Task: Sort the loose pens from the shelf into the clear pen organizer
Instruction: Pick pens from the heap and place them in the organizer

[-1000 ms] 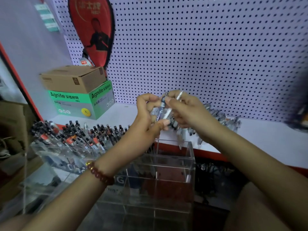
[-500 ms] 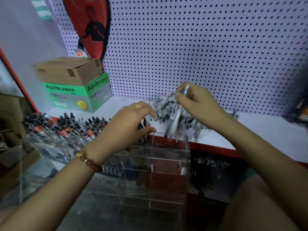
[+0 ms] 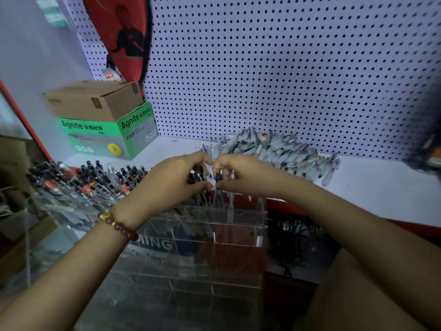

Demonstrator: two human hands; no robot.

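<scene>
The right hand (image 3: 248,177) pinches a pen (image 3: 218,176), but it covers most of the top, so only a dark cap peeks out. The left hand (image 3: 174,180) curls in right against it; whether it grips anything can't be made out. Which slot of the clear organizer (image 3: 238,212) the barrel sits in is unclear too. A dark thing (image 3: 427,151) at the right edge is cut off and blurred — unidentifiable. The red cover (image 3: 124,32) is cropped by the top edge.

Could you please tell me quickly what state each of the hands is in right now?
Left hand: fingers curled above the clear pen organizer; whether it holds anything cannot be told.
Right hand: closed, pinching a blue-capped pen.
</scene>
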